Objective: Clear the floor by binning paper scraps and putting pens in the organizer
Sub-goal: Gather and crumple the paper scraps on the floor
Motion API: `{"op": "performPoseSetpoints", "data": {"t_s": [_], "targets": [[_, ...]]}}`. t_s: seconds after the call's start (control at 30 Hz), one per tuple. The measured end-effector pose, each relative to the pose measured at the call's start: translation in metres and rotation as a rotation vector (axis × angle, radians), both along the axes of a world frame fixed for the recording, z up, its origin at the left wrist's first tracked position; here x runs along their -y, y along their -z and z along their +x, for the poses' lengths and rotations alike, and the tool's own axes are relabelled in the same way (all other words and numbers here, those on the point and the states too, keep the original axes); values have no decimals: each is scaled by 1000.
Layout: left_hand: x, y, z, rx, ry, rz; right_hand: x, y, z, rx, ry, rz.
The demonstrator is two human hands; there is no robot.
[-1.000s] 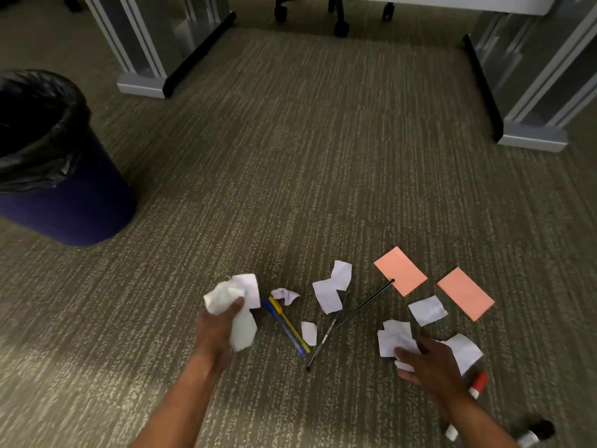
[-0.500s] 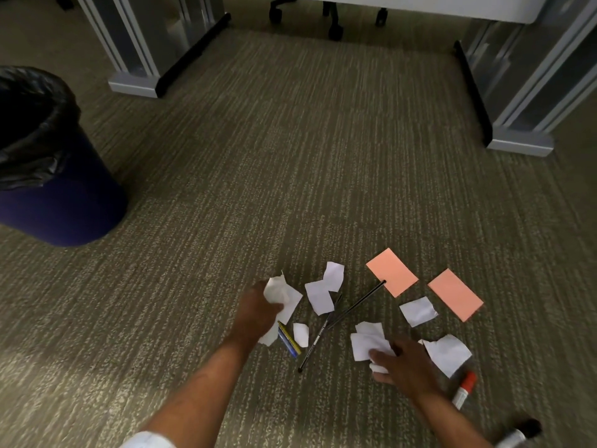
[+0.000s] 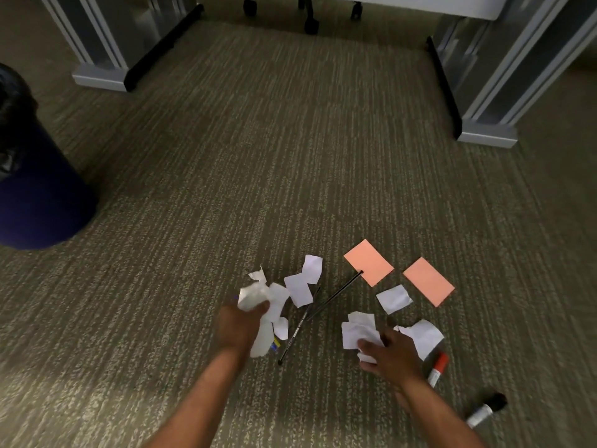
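My left hand [image 3: 240, 326] is closed around a bunch of crumpled white paper scraps [image 3: 258, 294], low over a blue and yellow pen [image 3: 275, 345] that it mostly hides. My right hand [image 3: 391, 354] presses on another clump of white scraps [image 3: 358, 331]. More white scraps lie loose: a pair [image 3: 305, 284] beside two thin black pens [image 3: 332, 294], a single scrap [image 3: 393, 299], and a larger scrap [image 3: 426, 336]. Two pink notes [image 3: 368, 261] [image 3: 428, 281] rest on the carpet. A red-capped marker [image 3: 437, 368] and a black-capped marker [image 3: 486, 410] lie to the right.
A dark blue bin with a black liner [image 3: 35, 195] stands at the left edge. Grey desk legs [image 3: 100, 79] [image 3: 487, 137] flank the open carpet, and chair castors [image 3: 311, 25] show at the top. No organizer is in view.
My left hand, still gripping its scraps, has moved right and down onto the pile over the blue and yellow pen. My right hand stays on its clump. The view has shifted slightly.
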State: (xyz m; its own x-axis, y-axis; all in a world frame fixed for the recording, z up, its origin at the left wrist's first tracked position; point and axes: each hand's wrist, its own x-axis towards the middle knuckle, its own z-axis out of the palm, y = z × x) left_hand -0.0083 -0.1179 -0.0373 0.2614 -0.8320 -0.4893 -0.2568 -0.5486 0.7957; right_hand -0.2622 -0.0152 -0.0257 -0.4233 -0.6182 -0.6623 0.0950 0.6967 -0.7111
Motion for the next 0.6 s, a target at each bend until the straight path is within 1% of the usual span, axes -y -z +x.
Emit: {"op": "performPoseSetpoints", "data": {"t_s": [0.03, 0.1, 0.2, 0.3, 0.5, 0.6], "targets": [[-5, -1, -6, 28, 24, 33, -1, -1, -1, 4, 10, 9], [-16, -4, -20, 118, 140, 77, -2, -2, 0, 2, 11, 25], [-24, -6, -36, 273, 286, 38, 0, -3, 3, 1, 6, 36], [-20, -9, -42, 341, 356, 43, 2, -2, 5, -25, -5, 34], [-19, -7, -42, 336, 349, 108, 2, -2, 6, -2, -1, 18], [-18, -10, -40, 235, 279, 118, 2, -3, 9, -3, -6, 0]]}}
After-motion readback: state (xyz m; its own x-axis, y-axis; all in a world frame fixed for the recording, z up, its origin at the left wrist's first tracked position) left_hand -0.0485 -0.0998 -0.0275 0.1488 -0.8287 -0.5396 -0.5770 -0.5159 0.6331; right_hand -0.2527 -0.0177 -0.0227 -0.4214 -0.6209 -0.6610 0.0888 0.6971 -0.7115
